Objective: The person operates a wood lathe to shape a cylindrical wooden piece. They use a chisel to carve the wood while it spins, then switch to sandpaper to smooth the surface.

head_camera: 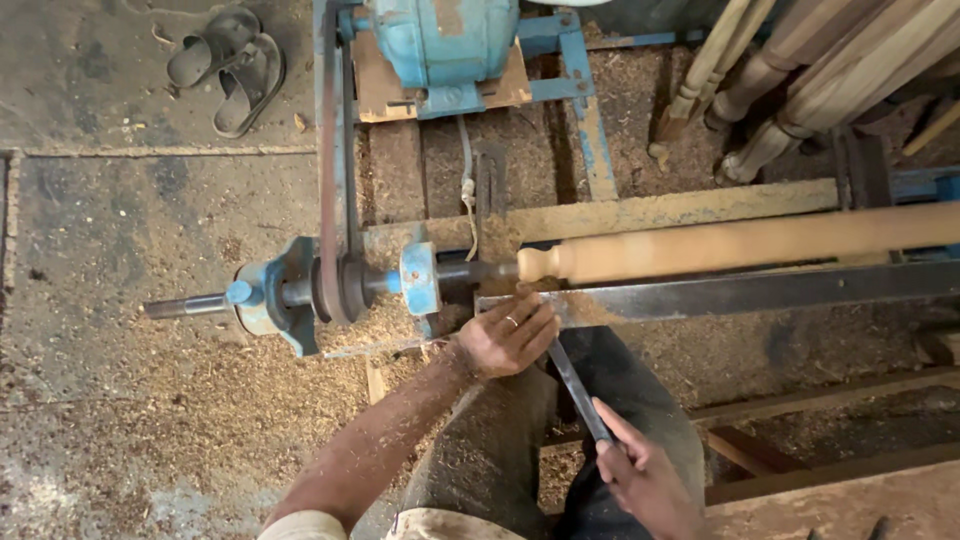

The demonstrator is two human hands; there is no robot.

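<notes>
A long pale wooden spindle [740,245] with a rounded knob at its left end is mounted in a blue lathe headstock [418,278]. My left hand [508,335] rests on the flat metal tool rest [740,293] just below the knob, fingers closed over the front of a dark steel chisel [578,388]. The chisel's rear end sits in my right hand [645,478], low in the view. The tip of the chisel is hidden under my left hand.
A drive belt [330,170] runs from the lathe pulley up to a blue motor [445,40]. Several turned wooden legs [800,70] lean at the top right. A pair of sandals [228,68] lies top left. Sawdust covers the floor.
</notes>
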